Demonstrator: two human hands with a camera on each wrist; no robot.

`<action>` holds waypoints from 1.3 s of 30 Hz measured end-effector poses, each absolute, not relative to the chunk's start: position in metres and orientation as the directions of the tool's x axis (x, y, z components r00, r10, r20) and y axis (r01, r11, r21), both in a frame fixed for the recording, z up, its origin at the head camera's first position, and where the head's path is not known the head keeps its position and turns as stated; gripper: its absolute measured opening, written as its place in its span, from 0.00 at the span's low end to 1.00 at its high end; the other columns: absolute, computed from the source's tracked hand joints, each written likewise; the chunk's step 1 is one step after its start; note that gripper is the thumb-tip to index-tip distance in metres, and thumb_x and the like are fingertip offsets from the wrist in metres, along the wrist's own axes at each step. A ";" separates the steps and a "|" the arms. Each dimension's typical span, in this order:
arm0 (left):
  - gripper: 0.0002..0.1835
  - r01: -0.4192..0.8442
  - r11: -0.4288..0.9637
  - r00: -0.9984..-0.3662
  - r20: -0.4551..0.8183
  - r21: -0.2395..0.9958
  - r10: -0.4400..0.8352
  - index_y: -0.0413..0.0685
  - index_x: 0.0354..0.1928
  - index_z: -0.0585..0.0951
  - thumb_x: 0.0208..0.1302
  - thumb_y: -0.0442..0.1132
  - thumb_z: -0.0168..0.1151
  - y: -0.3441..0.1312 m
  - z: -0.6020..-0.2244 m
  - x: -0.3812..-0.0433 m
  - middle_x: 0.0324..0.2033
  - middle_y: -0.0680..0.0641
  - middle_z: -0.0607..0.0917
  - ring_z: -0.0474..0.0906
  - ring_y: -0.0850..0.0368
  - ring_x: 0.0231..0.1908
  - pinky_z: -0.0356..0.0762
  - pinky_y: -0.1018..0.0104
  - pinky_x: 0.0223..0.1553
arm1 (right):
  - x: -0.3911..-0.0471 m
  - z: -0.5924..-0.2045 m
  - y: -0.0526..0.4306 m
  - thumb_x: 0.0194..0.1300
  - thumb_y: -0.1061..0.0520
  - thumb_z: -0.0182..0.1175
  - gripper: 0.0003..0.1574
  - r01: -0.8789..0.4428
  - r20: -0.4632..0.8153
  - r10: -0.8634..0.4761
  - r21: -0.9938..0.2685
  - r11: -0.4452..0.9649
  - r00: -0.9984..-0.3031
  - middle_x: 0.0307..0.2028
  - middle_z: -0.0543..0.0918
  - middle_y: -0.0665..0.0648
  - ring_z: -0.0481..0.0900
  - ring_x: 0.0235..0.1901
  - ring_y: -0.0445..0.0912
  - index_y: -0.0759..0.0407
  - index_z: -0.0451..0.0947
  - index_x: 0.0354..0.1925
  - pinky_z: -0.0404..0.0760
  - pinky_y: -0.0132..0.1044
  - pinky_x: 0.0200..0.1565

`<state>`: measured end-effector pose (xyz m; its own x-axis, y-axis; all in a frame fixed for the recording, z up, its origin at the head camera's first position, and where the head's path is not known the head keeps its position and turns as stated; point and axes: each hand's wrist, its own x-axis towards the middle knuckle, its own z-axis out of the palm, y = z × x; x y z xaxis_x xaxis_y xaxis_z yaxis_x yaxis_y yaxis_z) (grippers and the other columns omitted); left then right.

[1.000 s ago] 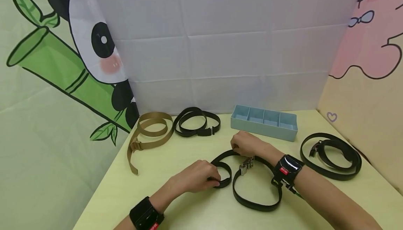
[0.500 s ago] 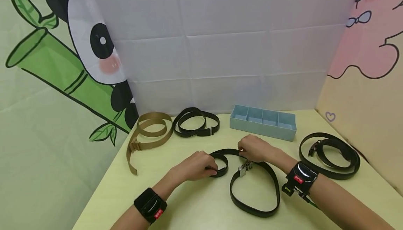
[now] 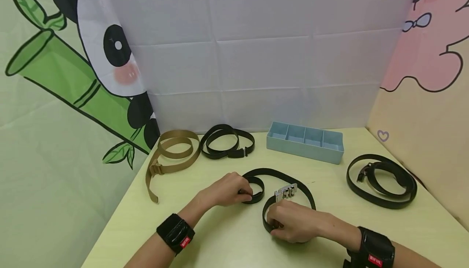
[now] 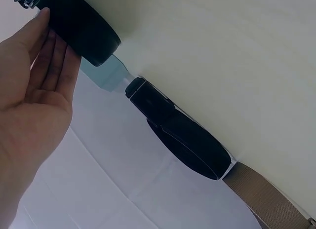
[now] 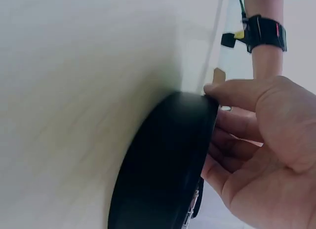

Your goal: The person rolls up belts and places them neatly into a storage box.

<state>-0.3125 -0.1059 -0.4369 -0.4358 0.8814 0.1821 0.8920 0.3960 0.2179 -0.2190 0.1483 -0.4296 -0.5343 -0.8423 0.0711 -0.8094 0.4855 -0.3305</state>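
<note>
A black belt [image 3: 270,171] with a silver buckle [image 3: 286,192] stands on its edge at the front middle of the table, one end rolled into a small coil. My left hand [image 3: 229,189] pinches that coil on its left side; the left wrist view has the fingers against the dark strap [image 4: 84,29]. On the belt's wider loop, just below the buckle, my right hand [image 3: 296,221] grips the strap between thumb and fingers. Up close in the right wrist view, the strap [image 5: 158,160] curves away from the fingertips. My right hand hides part of the loop's near side.
Behind my left hand lie a coiled tan webbing belt [image 3: 178,167] and another coiled black belt [image 3: 242,154]. A blue divided box [image 3: 304,150] stands at the back. One more black belt [image 3: 381,205] lies coiled at the right edge of the table.
My right hand has left the belt's far stretch and come down to the near loop below the buckle. My left hand, still on the coil, has shifted slightly away from me with it.
</note>
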 end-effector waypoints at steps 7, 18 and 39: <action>0.04 0.874 0.426 -0.467 0.161 0.232 0.869 0.53 0.32 0.92 0.66 0.39 0.72 -0.106 -0.436 -0.327 0.26 0.62 0.86 0.71 0.73 0.25 0.70 0.78 0.30 | -0.212 -0.431 0.143 0.59 0.65 0.71 0.16 -0.914 0.111 -0.929 -0.254 0.317 -0.353 0.23 0.69 0.41 0.62 0.26 0.31 0.49 0.77 0.24 0.62 0.18 0.29; 0.04 0.869 0.437 -0.475 0.143 0.231 0.868 0.53 0.34 0.92 0.66 0.39 0.72 -0.105 -0.431 -0.337 0.25 0.60 0.87 0.71 0.71 0.24 0.67 0.77 0.28 | -0.216 -0.436 0.140 0.62 0.63 0.70 0.10 -0.986 0.220 -0.961 -0.043 0.162 -0.168 0.32 0.80 0.41 0.72 0.36 0.30 0.45 0.89 0.34 0.74 0.18 0.40; 0.04 0.871 0.433 -0.474 0.162 0.233 0.865 0.53 0.35 0.93 0.65 0.40 0.72 -0.102 -0.433 -0.330 0.30 0.61 0.89 0.77 0.76 0.28 0.76 0.77 0.31 | -0.275 -0.432 0.175 0.59 0.77 0.64 0.20 -0.904 0.365 -0.841 -0.010 0.426 -0.400 0.46 0.85 0.54 0.81 0.49 0.44 0.59 0.88 0.43 0.83 0.37 0.49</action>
<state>-0.3301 -0.1017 -0.4332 -0.4740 0.8655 0.1621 0.8707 0.4333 0.2327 -0.2748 0.1754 -0.4325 -0.4002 -0.8407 0.3647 -0.9045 0.4264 -0.0096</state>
